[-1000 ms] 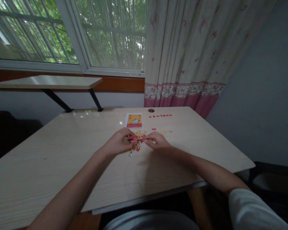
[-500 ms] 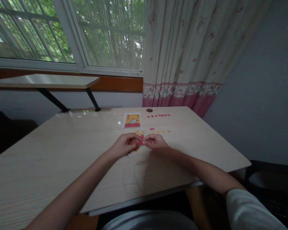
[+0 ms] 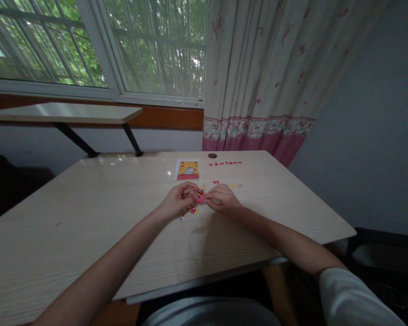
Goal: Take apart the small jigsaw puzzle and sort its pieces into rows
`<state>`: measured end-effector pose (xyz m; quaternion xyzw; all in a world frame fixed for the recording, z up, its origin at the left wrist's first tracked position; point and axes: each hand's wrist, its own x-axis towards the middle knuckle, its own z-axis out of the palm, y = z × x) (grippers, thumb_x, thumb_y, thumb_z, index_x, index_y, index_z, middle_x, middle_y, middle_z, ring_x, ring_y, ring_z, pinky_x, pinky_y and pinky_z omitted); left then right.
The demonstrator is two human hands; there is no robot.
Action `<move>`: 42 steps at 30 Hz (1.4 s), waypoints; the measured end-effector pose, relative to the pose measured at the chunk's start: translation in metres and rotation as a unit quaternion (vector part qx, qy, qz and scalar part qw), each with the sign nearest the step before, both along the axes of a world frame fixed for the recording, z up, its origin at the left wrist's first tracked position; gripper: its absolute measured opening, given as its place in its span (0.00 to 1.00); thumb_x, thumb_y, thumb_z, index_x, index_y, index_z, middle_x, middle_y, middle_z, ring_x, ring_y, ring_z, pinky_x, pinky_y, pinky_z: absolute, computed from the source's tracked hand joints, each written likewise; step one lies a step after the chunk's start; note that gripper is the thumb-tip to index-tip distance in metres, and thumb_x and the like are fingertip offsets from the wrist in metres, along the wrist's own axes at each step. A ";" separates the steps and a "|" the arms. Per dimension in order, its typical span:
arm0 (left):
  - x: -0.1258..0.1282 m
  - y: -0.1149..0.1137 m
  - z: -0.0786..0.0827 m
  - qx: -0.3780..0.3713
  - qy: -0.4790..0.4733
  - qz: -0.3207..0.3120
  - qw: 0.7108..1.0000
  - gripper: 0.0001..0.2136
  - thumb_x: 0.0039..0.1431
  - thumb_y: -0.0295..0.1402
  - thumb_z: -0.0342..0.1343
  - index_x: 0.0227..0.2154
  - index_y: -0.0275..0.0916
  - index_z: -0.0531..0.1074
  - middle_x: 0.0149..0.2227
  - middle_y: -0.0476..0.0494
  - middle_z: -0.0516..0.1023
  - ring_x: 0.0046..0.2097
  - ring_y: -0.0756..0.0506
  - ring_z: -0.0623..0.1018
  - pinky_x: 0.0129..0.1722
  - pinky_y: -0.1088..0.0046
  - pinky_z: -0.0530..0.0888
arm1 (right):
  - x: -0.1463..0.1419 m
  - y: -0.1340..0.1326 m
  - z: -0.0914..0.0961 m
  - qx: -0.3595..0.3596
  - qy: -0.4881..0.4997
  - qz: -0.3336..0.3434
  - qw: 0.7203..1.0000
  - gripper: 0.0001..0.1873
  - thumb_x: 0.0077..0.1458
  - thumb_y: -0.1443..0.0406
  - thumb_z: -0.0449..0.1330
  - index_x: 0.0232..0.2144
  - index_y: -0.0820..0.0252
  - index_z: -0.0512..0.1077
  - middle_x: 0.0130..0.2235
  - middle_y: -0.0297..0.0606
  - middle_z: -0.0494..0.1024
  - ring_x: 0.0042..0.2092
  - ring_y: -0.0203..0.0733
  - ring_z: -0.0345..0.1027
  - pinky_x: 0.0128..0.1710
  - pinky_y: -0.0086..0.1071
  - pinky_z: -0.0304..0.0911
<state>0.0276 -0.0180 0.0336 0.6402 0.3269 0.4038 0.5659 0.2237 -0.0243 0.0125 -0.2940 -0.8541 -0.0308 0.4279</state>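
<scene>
A pink jigsaw puzzle piece point(image 3: 200, 199) is between my two hands, just over a small heap of mixed puzzle pieces point(image 3: 192, 209). My left hand point(image 3: 179, 199) is closed, its thumb and fingertips pinching the piece from the left. From the other side, my right hand point(image 3: 223, 198) pinches its edge between thumb and forefinger. One loose pink piece point(image 3: 216, 182) lies beyond my right hand. A short row of yellow pieces point(image 3: 236, 185) is partly hidden behind that hand.
Beyond the hands lies a picture card point(image 3: 188, 170) with a spotted animal on yellow and red. A row of pink pieces point(image 3: 225, 163) runs near the desk's back edge, by a round cable hole point(image 3: 212, 155). A raised shelf point(image 3: 64, 113) stands at the back left.
Both hands stay close together at the pink piece, with small finger shifts. My right hand has risen slightly and now covers more of the yellow row.
</scene>
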 end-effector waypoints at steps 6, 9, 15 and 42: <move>-0.013 0.010 -0.004 0.073 0.068 0.062 0.993 0.10 0.49 0.36 0.58 0.34 0.37 0.69 0.29 0.48 0.73 0.29 0.51 0.71 0.29 0.75 0.68 | 0.018 0.004 0.011 0.037 0.027 -0.063 0.997 0.09 0.55 0.60 0.57 0.30 0.57 0.75 0.29 0.37 0.76 0.33 0.37 0.66 0.36 0.33 0.57; -0.030 0.019 -0.004 0.133 0.219 0.126 0.958 0.09 0.54 0.38 0.52 0.33 0.37 0.70 0.25 0.49 0.71 0.22 0.52 0.66 0.22 0.76 0.62 | 0.032 0.009 0.017 0.032 0.062 -0.101 0.992 0.08 0.55 0.61 0.57 0.30 0.57 0.75 0.30 0.37 0.76 0.34 0.37 0.67 0.37 0.34 0.57; -0.062 0.039 -0.002 0.305 0.409 0.093 0.855 0.11 0.55 0.34 0.48 0.31 0.36 0.73 0.31 0.42 0.75 0.32 0.46 0.71 0.33 0.71 0.66 | 0.048 0.016 0.019 0.046 0.069 -0.140 0.987 0.09 0.55 0.60 0.57 0.29 0.56 0.75 0.30 0.36 0.76 0.34 0.38 0.66 0.39 0.35 0.56; -0.054 0.044 -0.018 0.341 0.471 0.032 0.813 0.15 0.58 0.37 0.45 0.38 0.37 0.74 0.35 0.39 0.75 0.40 0.42 0.72 0.42 0.67 0.67 | 0.086 0.069 -0.014 -0.251 -0.074 -0.250 0.932 0.08 0.49 0.60 0.60 0.28 0.56 0.77 0.33 0.37 0.79 0.35 0.38 0.70 0.36 0.30 0.60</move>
